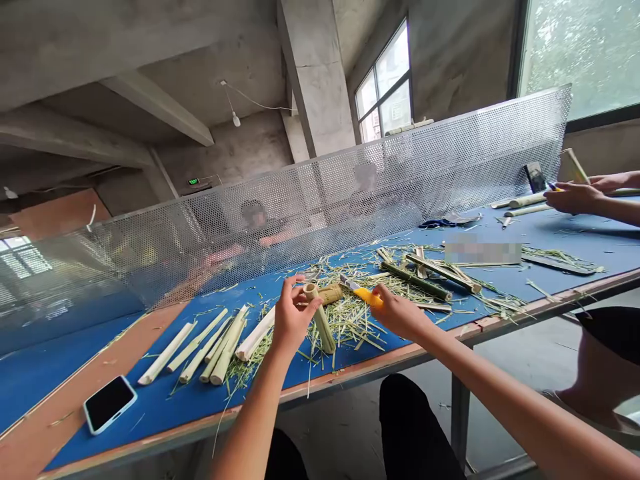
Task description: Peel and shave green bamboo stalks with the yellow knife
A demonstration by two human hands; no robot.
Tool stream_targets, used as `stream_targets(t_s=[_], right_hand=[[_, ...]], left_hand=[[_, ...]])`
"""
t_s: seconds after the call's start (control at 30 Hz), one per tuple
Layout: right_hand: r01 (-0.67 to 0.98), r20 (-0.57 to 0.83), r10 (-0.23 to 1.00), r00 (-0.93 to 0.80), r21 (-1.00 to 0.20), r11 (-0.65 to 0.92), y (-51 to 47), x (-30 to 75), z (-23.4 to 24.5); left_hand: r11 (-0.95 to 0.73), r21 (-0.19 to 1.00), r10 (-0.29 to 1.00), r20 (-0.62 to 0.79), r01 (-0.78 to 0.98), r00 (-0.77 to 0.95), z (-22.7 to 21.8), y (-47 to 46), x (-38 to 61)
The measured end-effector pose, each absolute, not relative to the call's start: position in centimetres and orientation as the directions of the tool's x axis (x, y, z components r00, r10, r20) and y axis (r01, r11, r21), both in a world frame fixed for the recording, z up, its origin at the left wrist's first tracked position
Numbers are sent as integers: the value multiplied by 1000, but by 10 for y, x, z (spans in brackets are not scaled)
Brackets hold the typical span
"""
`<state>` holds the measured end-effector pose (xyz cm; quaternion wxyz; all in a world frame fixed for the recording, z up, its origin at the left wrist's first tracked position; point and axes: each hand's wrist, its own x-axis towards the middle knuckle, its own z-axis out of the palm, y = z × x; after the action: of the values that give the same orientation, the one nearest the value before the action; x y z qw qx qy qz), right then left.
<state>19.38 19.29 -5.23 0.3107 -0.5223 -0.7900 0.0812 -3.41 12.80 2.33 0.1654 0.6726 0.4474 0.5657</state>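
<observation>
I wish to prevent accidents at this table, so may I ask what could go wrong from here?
The knife in the right hand points toward the left hand, so a slip might cut it. The rounded bamboo piece could twist in the left hand. Loose shavings near the front edge of the table may fall to the floor.

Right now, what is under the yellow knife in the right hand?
Below the yellow knife in the right hand, loose shavings show, with blue tabletop around the heap. What the thickest shavings cover cannot be seen.
</observation>
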Motion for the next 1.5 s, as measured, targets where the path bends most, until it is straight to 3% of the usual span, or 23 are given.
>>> stream_targets(t_s=[0.1, 0.2, 0.3, 0.37, 0.57, 0.73, 1.0, 1.27, 1.5], right_hand=[[608, 423, 869, -257, -628, 486, 189, 192, -43], [314, 451, 849, -276, -792, 523, 181, 182, -33], [73, 485, 820, -302, -846, 528, 166, 169, -23], [12, 522, 793, -314, -833, 553, 155, 162, -17], [173, 567, 747, -348, -744, 646, 141, 162, -4], [341, 513, 765, -389, -691, 637, 143, 175, 9], [442, 522, 675, -522, -511, 737, 128, 169, 33], [540, 493, 682, -540, -419, 730, 122, 155, 49], [562, 469, 692, -548, -406, 720, 121, 151, 52]], left_hand=[[-504, 738, 773, 617, 449, -147, 19, 131, -31], [-473, 739, 770, 611, 480, -181, 16, 133, -30], [-518, 751, 768, 619, 411, -164, 13, 138, -26], [-562, 761, 756, 631, 325, -171, 10, 141, -21], [-590, 788, 769, 615, 176, -173, 2, 149, -24], [-582, 737, 742, 654, 343, -145, 11, 148, -45], [-570, 614, 720, 693, 546, -29, 26, 130, -51], [-590, 592, 690, 723, 548, -38, 26, 125, -58], [-630, 524, 608, 792, 573, -57, 22, 129, -60]])
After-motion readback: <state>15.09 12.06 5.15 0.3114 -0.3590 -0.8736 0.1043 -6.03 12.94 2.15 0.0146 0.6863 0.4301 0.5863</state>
